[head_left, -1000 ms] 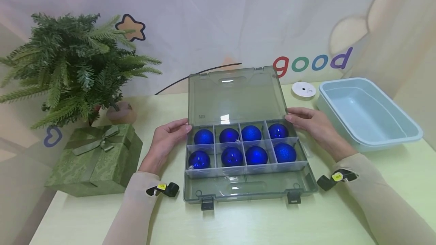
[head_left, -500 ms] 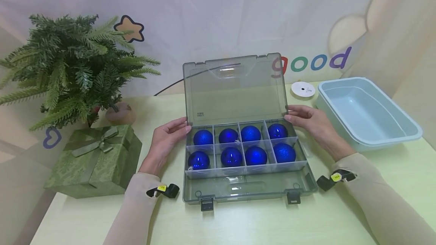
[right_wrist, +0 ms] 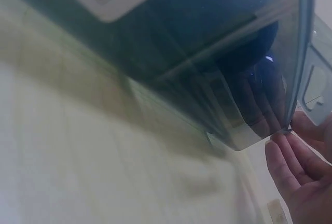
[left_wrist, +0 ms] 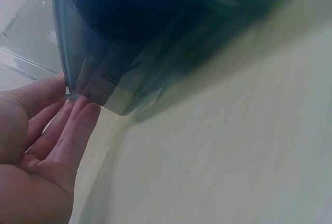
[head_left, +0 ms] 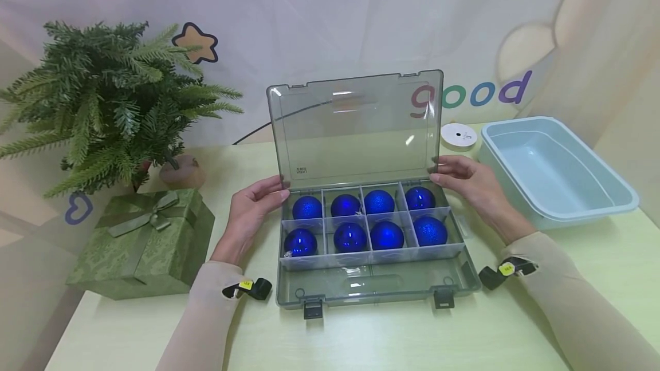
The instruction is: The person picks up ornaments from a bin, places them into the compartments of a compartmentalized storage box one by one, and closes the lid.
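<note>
A smoky translucent organizer box (head_left: 376, 282) lies on the table before me, its lid (head_left: 356, 136) raised steeply at the back. Divided compartments in its rear part hold several blue Christmas balls (head_left: 350, 237), glossy or glittery. My left hand (head_left: 251, 216) is at the rear left corner by the hinge, its fingers fairly straight, fingertips and thumb touching the corner. At the rear right corner, my right hand (head_left: 474, 190) rests likewise, thumb in front and fingers partly behind the lid's lower edge. Both wrist views show fingertips at the box's corners.
A green gift box (head_left: 144, 245) with a bow sits at the left, below a small artificial fir tree (head_left: 124, 102). At the right stands a light blue basin (head_left: 557, 170), with a white ribbon spool (head_left: 459, 135) behind my right hand. Two black latches (head_left: 313, 308) project from the box's front.
From leaning far back, the lid has swung up and toward me into a steeper position. My fingers have shifted slightly upward with it; the box base and the balls stay in place.
</note>
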